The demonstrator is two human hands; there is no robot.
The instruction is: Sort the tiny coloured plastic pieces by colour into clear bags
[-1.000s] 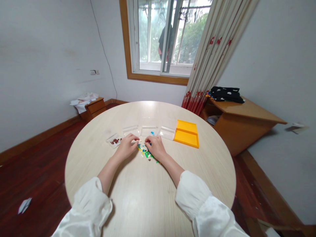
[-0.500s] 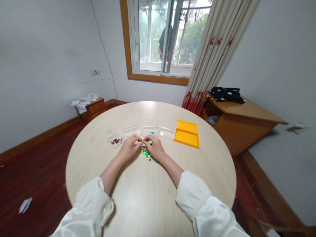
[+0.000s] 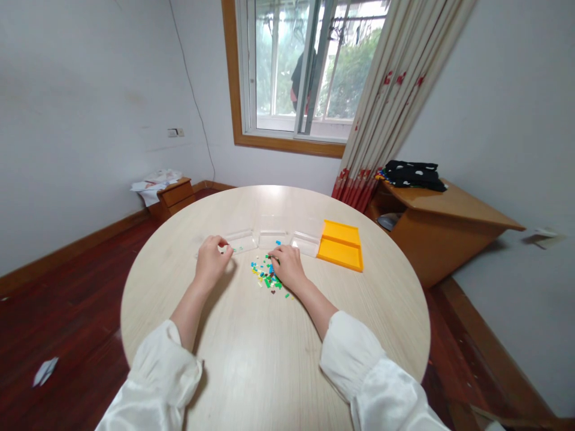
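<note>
A heap of tiny coloured pieces (image 3: 266, 274) lies on the round pale wooden table (image 3: 251, 359). My right hand (image 3: 287, 264) rests at the heap's right edge, fingers curled down onto the pieces. My left hand (image 3: 210, 258) is off to the left, fingers pinched together over the spot where a small clear box stands, hiding it. What the left fingers hold is too small to see. Clear plastic boxes (image 3: 271, 237) stand in a row behind the heap, and a yellow tray (image 3: 340, 245) lies to their right.
A wooden desk (image 3: 442, 218) with dark folded cloth (image 3: 411, 172) stands to the right of the table. A small cabinet (image 3: 173, 194) with papers sits by the left wall. Window and curtain (image 3: 381, 96) are behind. A scrap of paper (image 3: 44, 371) lies on the floor.
My left hand left the heap, where it met the right fingertips, and moved left over the leftmost clear box. My right hand stayed at the heap.
</note>
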